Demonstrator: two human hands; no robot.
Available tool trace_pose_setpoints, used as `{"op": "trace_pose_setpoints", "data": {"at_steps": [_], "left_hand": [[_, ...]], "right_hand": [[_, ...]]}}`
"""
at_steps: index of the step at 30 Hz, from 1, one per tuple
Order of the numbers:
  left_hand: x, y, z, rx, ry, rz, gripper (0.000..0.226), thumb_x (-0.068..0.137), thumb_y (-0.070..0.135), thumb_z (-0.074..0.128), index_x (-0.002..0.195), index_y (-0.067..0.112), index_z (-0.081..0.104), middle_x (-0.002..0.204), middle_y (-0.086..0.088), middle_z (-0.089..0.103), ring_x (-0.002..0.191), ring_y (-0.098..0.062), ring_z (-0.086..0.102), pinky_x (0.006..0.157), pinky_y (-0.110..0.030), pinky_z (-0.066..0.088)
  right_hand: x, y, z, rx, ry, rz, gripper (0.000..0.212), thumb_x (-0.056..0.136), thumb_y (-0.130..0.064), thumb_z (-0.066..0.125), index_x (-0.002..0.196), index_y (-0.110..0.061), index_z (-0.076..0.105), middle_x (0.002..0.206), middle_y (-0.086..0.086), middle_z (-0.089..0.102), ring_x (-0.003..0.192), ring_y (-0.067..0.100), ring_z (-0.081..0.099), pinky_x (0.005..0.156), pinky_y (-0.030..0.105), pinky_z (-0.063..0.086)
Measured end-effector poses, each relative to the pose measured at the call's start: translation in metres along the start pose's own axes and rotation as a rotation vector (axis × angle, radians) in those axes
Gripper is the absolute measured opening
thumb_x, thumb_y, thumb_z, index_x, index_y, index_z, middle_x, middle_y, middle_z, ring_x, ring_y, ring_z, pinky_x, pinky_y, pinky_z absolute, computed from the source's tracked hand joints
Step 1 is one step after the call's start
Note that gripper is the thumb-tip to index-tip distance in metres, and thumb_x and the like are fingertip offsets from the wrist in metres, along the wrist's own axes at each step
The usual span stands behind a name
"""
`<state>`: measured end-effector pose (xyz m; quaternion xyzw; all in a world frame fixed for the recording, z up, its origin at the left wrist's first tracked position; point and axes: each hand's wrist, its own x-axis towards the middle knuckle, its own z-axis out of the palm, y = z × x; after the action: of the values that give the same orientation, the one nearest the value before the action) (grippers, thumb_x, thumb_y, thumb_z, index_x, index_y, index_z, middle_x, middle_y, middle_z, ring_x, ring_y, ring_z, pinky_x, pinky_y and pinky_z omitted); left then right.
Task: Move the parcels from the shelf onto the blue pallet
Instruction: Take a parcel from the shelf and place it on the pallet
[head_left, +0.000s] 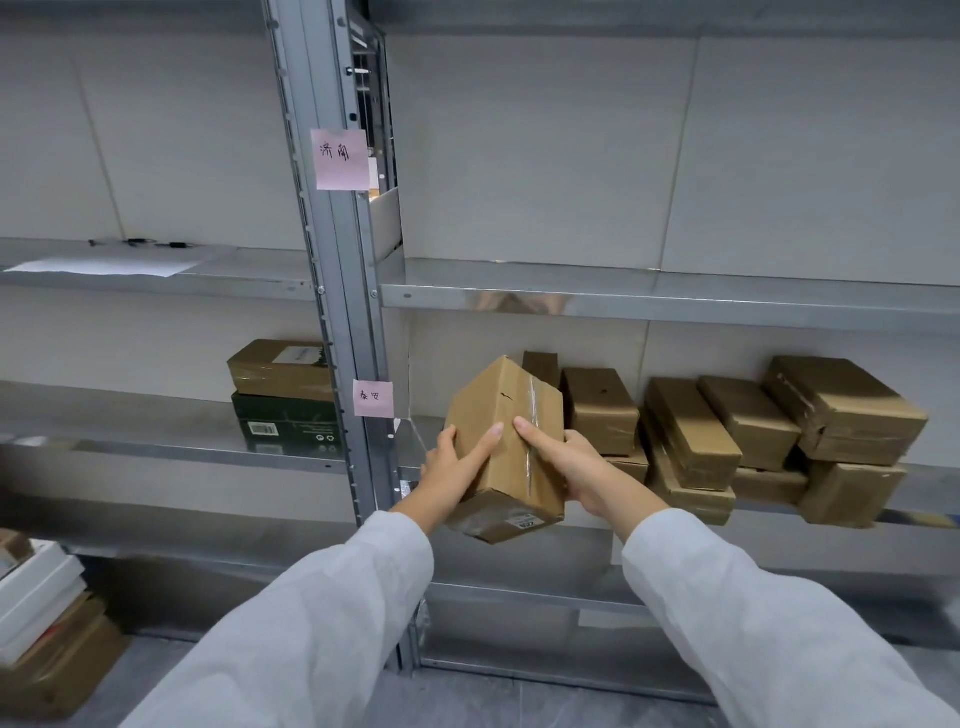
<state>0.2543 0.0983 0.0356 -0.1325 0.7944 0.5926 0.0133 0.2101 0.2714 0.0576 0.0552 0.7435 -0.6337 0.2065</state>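
Note:
A brown cardboard parcel (506, 415) with a clear tape strip and a label on its near end is tilted, lifted off the metal shelf (919, 488). My left hand (457, 462) grips its left side, thumb behind the edge and fingers across the top. My right hand (566, 462) holds its right side, with the index finger lying on top by the tape. Several more brown taped parcels (696, 431) lie stacked on the same shelf to the right. The blue pallet is out of view.
A grey upright post (343, 322) with two pink notes divides the shelving. In the left bay a brown box (283, 366) sits on a dark green box (288, 423). White and brown boxes (47, 623) are stacked on the floor at lower left. A paper sheet (104, 266) lies on the upper left shelf.

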Motion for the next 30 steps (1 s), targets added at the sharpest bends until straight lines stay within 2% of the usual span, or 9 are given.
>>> {"op": "trace_pose_setpoints", "data": {"at_steps": [4,8,11,14,18,21,24,28,30], "left_hand": [[-0.001,-0.003,-0.003,-0.115,-0.035,0.016,0.133,0.042,0.09,0.067,0.151,0.033,0.016,0.147,-0.004,0.04,0.127,-0.025,0.048,0.107,-0.045,0.041],[-0.007,-0.001,-0.007,-0.202,-0.062,0.021,0.119,0.052,0.088,0.061,0.149,0.03,0.023,0.136,0.001,0.049,0.113,-0.02,0.054,0.081,-0.033,0.046],[-0.009,-0.003,-0.008,-0.213,-0.08,0.031,0.114,0.057,0.088,0.058,0.148,0.026,0.027,0.139,0.0,0.049,0.12,-0.022,0.052,0.095,-0.039,0.046],[-0.015,-0.001,-0.006,-0.244,-0.122,0.069,0.11,0.061,0.087,0.058,0.146,0.024,0.031,0.133,0.001,0.055,0.113,-0.015,0.057,0.083,-0.029,0.049],[-0.016,0.0,-0.003,-0.31,-0.168,0.075,0.099,0.058,0.088,0.059,0.137,0.03,0.044,0.124,-0.001,0.065,0.112,-0.023,0.063,0.101,-0.05,0.047],[-0.015,0.0,-0.008,-0.327,-0.194,0.059,0.084,0.066,0.082,0.06,0.132,0.032,0.052,0.121,0.0,0.068,0.111,-0.025,0.065,0.101,-0.051,0.048],[-0.015,0.001,-0.015,-0.349,-0.239,0.038,0.071,0.073,0.07,0.066,0.13,0.028,0.056,0.119,-0.003,0.069,0.108,-0.026,0.067,0.095,-0.045,0.053],[-0.014,0.002,-0.023,-0.465,-0.204,0.09,0.054,0.084,0.05,0.069,0.13,0.023,0.059,0.117,-0.003,0.071,0.105,-0.024,0.068,0.077,-0.034,0.057],[-0.013,0.001,-0.026,-0.506,-0.141,0.133,0.051,0.085,0.042,0.069,0.132,0.026,0.057,0.118,0.0,0.07,0.106,-0.023,0.068,0.078,-0.037,0.059]], "right_hand": [[-0.003,-0.003,0.0,-0.025,0.009,-0.056,0.071,0.077,-0.068,0.063,0.13,-0.024,0.045,0.11,-0.001,0.06,0.094,0.018,0.06,0.065,0.034,0.049],[-0.003,-0.003,-0.005,0.068,0.102,0.006,0.05,0.096,-0.062,0.03,0.114,-0.023,0.056,0.1,0.003,0.066,0.091,0.02,0.064,0.07,0.035,0.05],[-0.001,0.005,-0.014,0.178,0.022,-0.016,0.045,0.097,-0.055,0.042,0.118,-0.02,0.061,0.103,0.007,0.071,0.096,0.024,0.067,0.074,0.035,0.055],[0.001,0.01,-0.02,0.19,-0.093,0.0,0.056,0.09,-0.061,0.053,0.122,-0.016,0.061,0.112,0.011,0.071,0.107,0.03,0.065,0.095,0.046,0.051],[0.002,0.012,-0.021,0.272,-0.289,0.068,0.076,0.079,-0.078,0.049,0.129,-0.021,0.056,0.125,0.013,0.064,0.117,0.036,0.059,0.104,0.056,0.041],[0.001,0.012,-0.021,0.233,-0.252,0.06,0.086,0.071,-0.083,0.051,0.13,-0.019,0.052,0.125,0.012,0.063,0.116,0.034,0.058,0.102,0.055,0.042],[-0.002,0.009,-0.022,0.163,-0.162,0.057,0.094,0.057,-0.086,0.057,0.119,-0.015,0.053,0.098,0.008,0.064,0.092,0.025,0.061,0.095,0.048,0.049],[-0.002,0.012,-0.023,0.196,-0.057,-0.003,0.081,0.056,-0.075,0.069,0.113,-0.018,0.063,0.096,0.004,0.075,0.093,0.021,0.07,0.081,0.038,0.058],[-0.003,0.012,-0.023,0.182,-0.007,-0.05,0.069,0.06,-0.071,0.071,0.109,-0.022,0.068,0.093,-0.003,0.077,0.089,0.016,0.072,0.07,0.031,0.056]]}}
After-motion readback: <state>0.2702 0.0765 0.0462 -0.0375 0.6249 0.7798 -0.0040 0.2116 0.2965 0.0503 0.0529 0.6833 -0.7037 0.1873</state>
